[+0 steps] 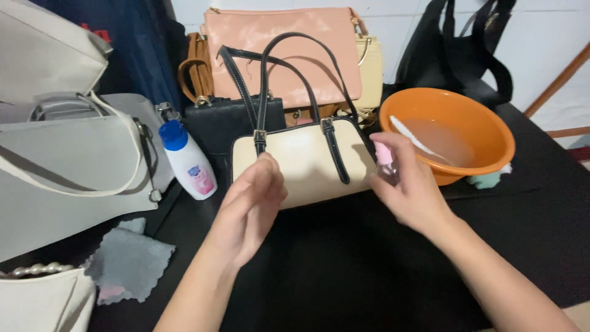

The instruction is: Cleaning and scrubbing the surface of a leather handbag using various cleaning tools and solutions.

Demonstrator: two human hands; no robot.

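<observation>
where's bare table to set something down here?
Free: black tabletop between the forearms, below the cream handbag; also right of the right hand, under the orange basin. Crowded: left edge, with grey bag, lotion bottle, grey cloth; bags stacked behind.

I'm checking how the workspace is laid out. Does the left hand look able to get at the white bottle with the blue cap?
Probably yes. The left hand is empty, and the white bottle stands just beside it on the black table, with nothing between them.
</observation>
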